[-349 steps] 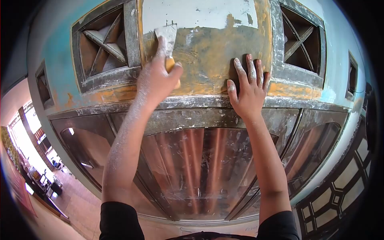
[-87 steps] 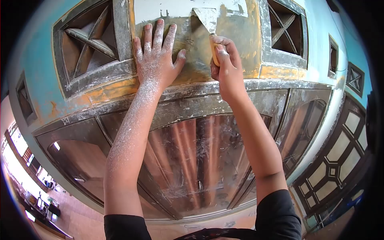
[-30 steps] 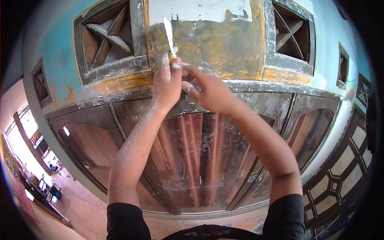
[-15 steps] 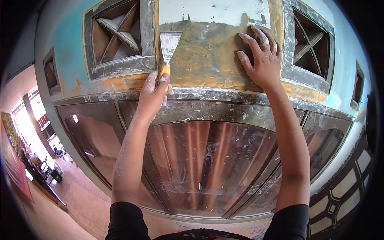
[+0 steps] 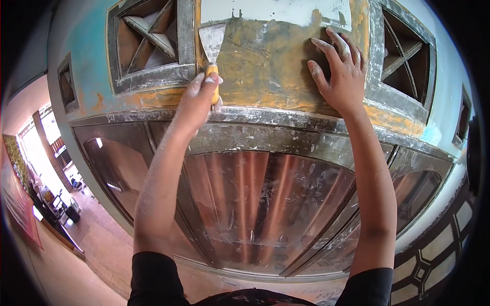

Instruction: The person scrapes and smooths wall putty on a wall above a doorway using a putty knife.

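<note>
My left hand (image 5: 200,99) is wrapped round the yellow handle of a putty knife (image 5: 212,43). Its wide metal blade points up and lies against the left side of a scraped wall panel (image 5: 270,66). White paint (image 5: 286,10) covers the top of that panel, while brown and orange patches show below. On the panel's right side rests my right hand (image 5: 342,71), fingers spread and pale with dust, holding nothing. Both hands are above a dark, paint-flecked wooden ledge (image 5: 275,116).
Framed vents with crossed bars, the left vent (image 5: 148,41) and the right vent (image 5: 406,53), flank the panel. Below the ledge is a glass window (image 5: 270,204) with reddish curtains behind it. A tiled floor (image 5: 97,224) and a bright doorway lie at far left.
The putty knife has shifted slightly up and left across the panel with my left hand. My right hand keeps its flat hold, its fingers slightly higher in view.
</note>
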The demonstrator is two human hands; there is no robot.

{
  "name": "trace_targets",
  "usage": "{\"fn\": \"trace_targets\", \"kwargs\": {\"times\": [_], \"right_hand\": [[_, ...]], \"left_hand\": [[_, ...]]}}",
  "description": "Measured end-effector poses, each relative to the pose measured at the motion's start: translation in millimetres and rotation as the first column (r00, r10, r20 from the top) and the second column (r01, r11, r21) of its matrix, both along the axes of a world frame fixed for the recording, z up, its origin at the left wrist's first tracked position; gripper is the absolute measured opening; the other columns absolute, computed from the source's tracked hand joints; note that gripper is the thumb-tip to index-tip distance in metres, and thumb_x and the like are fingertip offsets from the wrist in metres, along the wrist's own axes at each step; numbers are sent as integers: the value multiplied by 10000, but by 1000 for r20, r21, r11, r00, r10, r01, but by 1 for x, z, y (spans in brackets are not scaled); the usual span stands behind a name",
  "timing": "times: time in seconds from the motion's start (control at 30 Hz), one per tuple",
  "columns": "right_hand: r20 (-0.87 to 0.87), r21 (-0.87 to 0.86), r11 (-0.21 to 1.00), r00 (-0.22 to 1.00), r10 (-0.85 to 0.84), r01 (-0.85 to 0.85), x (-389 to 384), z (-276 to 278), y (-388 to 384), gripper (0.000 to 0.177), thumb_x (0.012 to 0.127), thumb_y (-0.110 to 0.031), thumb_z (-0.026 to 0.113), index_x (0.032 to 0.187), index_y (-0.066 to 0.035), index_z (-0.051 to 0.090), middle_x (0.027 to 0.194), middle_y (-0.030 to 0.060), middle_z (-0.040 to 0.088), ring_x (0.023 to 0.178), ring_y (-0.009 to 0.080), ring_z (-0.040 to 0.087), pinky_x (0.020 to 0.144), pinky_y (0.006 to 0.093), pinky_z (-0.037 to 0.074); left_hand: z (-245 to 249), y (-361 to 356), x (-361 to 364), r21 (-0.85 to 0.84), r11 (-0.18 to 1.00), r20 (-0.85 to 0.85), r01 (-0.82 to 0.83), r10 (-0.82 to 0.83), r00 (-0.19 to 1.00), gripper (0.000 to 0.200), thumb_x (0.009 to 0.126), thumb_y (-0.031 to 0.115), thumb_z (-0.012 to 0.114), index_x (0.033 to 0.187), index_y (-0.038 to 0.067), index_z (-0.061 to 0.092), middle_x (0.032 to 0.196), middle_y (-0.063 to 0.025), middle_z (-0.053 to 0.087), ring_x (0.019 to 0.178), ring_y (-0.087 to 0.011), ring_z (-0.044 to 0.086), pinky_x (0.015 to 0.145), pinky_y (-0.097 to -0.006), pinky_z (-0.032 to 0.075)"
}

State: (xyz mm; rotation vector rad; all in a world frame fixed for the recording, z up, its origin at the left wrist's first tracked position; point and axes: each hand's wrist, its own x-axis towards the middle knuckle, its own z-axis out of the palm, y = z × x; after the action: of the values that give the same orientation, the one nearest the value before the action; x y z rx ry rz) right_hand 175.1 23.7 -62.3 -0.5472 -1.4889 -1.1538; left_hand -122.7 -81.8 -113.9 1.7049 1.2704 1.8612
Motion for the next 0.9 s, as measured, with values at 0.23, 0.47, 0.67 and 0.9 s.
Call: {"fn": "trace_targets", "kwargs": {"times": [0.23, 0.47, 0.67, 0.9], "right_hand": [[-17, 7, 999, 999, 34, -34, 0, 0, 3, 397, 937, -409, 673, 1309, -276, 646, 1514, 12, 529, 1447, 288, 422, 1210, 504, 269], [-28, -12, 998, 998, 61, -61, 0, -2, 2, 386, 932, -399, 676, 1295, -269, 653, 1508, 12, 535, 1440, 290, 433, 1210, 514, 271], [-27, -42, 996, 997, 77, -78, 1, -6, 1, 385, 931, -397, 673, 1291, -265, 652, 1511, 13, 532, 1441, 296, 432, 1212, 522, 271], [-24, -40, 997, 998, 61, -62, 0, -6, 2, 397, 926, -403, 676, 1298, -267, 647, 1520, 10, 521, 1448, 297, 421, 1216, 535, 264]], "left_hand": [[5, -6, -5, -24, 1000, 1, -15, 15, 1000, 410, 1056, 515, 507, 1150, 121, 575, 662, 30, 507, 523, -42, 430, 446, -210, 273], [-4, -7, -1, -36, 999, -16, -29, 28, 999, 405, 1069, 511, 496, 1144, 124, 588, 673, 23, 526, 543, -32, 467, 431, -197, 283], [11, -15, -14, -50, 998, -65, -47, 44, 997, 454, 1052, 556, 501, 1141, 119, 586, 668, 23, 524, 545, -27, 460, 425, -188, 275], [20, -14, -20, -105, 994, -83, -23, 14, 996, 455, 1047, 567, 506, 1125, 124, 574, 675, 28, 529, 556, -39, 472, 429, -200, 277]]}}
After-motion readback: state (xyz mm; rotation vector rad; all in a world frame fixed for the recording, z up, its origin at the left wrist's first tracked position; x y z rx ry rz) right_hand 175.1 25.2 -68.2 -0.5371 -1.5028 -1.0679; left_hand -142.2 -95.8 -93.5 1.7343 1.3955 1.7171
